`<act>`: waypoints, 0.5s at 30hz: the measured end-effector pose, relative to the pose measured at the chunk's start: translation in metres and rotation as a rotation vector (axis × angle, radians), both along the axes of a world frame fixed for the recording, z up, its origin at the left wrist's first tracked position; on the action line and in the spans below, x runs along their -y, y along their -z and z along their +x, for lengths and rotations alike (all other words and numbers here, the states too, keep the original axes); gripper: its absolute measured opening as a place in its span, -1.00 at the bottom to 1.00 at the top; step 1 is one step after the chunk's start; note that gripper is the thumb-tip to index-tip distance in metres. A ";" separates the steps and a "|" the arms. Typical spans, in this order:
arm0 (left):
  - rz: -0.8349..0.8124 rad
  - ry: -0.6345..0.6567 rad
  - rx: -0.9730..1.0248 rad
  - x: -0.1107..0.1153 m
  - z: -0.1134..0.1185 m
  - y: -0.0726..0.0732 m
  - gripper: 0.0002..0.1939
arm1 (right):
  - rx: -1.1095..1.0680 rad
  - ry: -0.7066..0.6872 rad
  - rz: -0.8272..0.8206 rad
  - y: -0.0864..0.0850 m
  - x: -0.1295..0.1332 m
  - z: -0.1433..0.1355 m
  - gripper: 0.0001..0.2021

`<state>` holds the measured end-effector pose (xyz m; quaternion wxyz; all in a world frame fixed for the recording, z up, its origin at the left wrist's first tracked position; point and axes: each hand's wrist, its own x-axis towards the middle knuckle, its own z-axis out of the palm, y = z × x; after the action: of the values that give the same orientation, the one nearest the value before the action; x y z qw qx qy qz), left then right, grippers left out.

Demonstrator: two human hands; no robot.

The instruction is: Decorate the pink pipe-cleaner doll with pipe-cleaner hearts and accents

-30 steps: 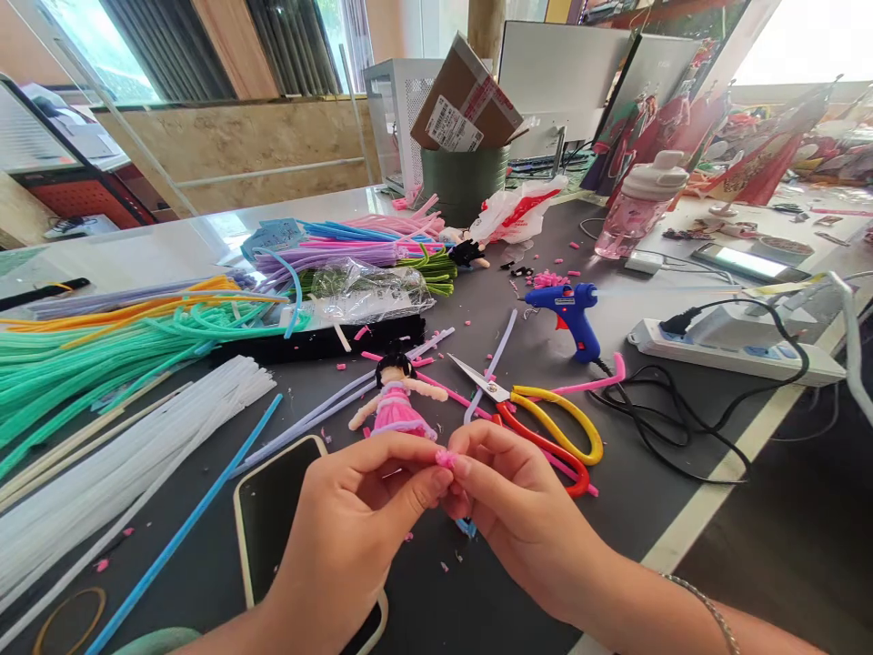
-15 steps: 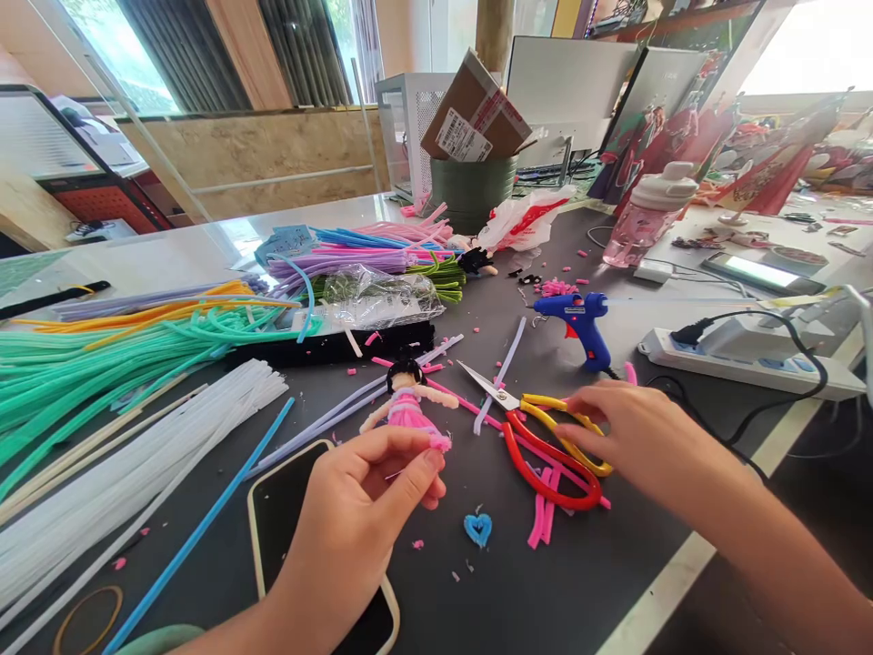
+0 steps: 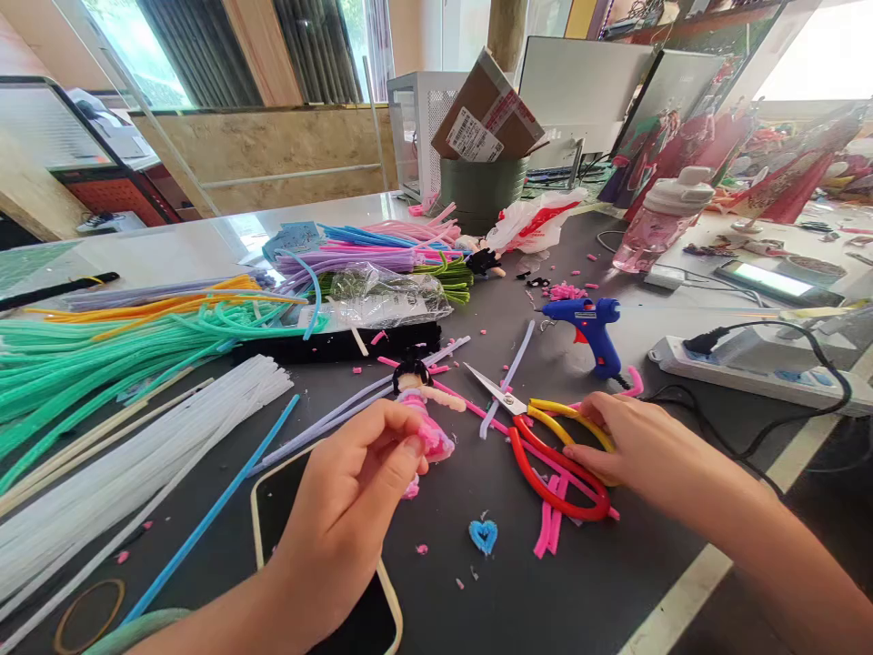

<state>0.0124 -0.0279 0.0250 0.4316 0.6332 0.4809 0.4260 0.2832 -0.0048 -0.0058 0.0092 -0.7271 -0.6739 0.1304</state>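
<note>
My left hand [image 3: 355, 509] is closed in a pinch on a small doll [image 3: 431, 432] with black hair and a pink dress, above the edge of a phone [image 3: 273, 509]. A bit of pink shows below my fingertips. To the right, my right hand [image 3: 620, 441] has its fingers closed on the yellow handle of the scissors [image 3: 552, 437], which have red and yellow handles. Their blades point up and left over a lilac stem [image 3: 511, 373]. Pink stems [image 3: 551, 518] lie beneath the red handle. A blue heart [image 3: 483, 535] rests between my hands.
A blue glue gun [image 3: 590, 332] stands beyond the scissors, with a power strip [image 3: 743, 368] and cables at right. White stems [image 3: 156, 473] and green stems [image 3: 123, 355] cover the left side. A pink bottle [image 3: 661, 223] and a green bin [image 3: 481, 191] stand farther back.
The doll has turned in my left hand, its skirt now swinging right and down. My right hand's fingers have closed in on the yellow handle. The whole view has shifted slightly.
</note>
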 end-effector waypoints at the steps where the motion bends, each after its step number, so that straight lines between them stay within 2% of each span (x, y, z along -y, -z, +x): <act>1: -0.001 0.010 -0.004 -0.001 -0.001 0.001 -0.83 | 0.007 0.002 0.004 0.000 0.000 -0.001 -0.81; 4: 0.012 0.034 -0.013 -0.004 -0.003 0.002 -0.80 | 0.016 0.002 0.015 -0.002 0.000 -0.004 -0.76; 7: 0.000 0.064 -0.042 -0.008 -0.005 0.000 -0.82 | 0.021 -0.029 -0.047 -0.003 0.002 -0.007 -0.72; 15: -0.245 0.158 0.089 -0.017 -0.011 0.001 -0.85 | 0.038 -0.099 -0.109 -0.002 0.001 -0.025 -0.78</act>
<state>0.0011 -0.0109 0.0239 0.5588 0.5922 0.4584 0.3564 0.2582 -0.0058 -0.0033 -0.0497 -0.6945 -0.7011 0.1537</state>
